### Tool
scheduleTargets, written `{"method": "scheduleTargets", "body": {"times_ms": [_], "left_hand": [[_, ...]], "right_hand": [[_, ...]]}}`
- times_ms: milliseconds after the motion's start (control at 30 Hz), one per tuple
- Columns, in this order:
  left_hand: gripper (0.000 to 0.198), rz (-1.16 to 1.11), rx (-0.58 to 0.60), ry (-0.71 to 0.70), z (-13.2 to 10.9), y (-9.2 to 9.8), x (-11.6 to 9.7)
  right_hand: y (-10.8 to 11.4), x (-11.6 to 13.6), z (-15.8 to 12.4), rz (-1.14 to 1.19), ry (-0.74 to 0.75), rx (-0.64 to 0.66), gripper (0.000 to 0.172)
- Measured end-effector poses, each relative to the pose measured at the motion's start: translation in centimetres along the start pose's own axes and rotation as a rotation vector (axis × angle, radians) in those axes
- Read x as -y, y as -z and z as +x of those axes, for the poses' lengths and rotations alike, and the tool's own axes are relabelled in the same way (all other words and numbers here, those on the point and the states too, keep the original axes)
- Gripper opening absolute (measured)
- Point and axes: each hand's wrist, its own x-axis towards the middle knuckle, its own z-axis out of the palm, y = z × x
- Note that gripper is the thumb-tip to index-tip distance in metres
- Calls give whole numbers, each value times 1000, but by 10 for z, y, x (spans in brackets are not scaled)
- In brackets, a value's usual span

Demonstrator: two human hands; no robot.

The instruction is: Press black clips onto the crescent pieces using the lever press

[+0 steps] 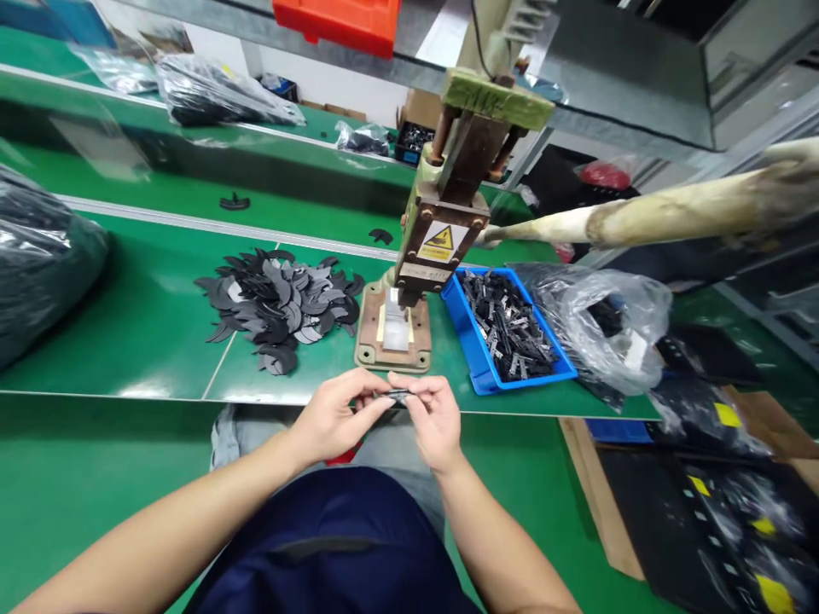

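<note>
My left hand (pixel 333 418) and my right hand (pixel 435 418) meet just in front of the table edge, both pinched on one small dark flat part (pixel 397 395) held between their fingertips. Right behind them stands a hand press (pixel 448 213) on its base plate (pixel 368 320), with a pale block (pixel 395 331) under the ram. A heap of dark crescent-shaped pieces (pixel 281 307) lies on the green table (pixel 128 324) to the left of the press. To its right a blue tray (pixel 470 341) holds several small black and metal parts.
The press's long pale lever (pixel 671 213) reaches out to the right at head height. A clear bag of parts (pixel 601 328) sits beside the blue tray. A big black bag (pixel 38 256) lies at far left. More bags and cardboard (pixel 704 477) cover the floor at right.
</note>
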Motion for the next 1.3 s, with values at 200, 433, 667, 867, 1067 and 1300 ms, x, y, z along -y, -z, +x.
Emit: {"method": "scheduleTargets", "body": {"times_ms": [200, 433, 667, 867, 1067, 1300], "left_hand": [[13, 85, 17, -110, -10, 10, 4], [21, 142, 47, -195, -9, 14, 3], [23, 224, 69, -270, -1, 19, 11], [16, 456, -28, -195, 62, 45, 52], [25, 712, 91, -129, 125, 41, 81], [33, 834, 257, -169, 139, 29, 78]], "right_hand": [[9, -7, -2, -175, 106, 119, 18], [12, -11, -1, -241, 182, 122, 19], [16, -6, 5, -392, 156, 179, 19], [51, 74, 82, -353, 460, -259, 40], [44, 209, 154, -199, 917, -139, 53], [29, 225, 143, -401, 816, -43, 40]]}}
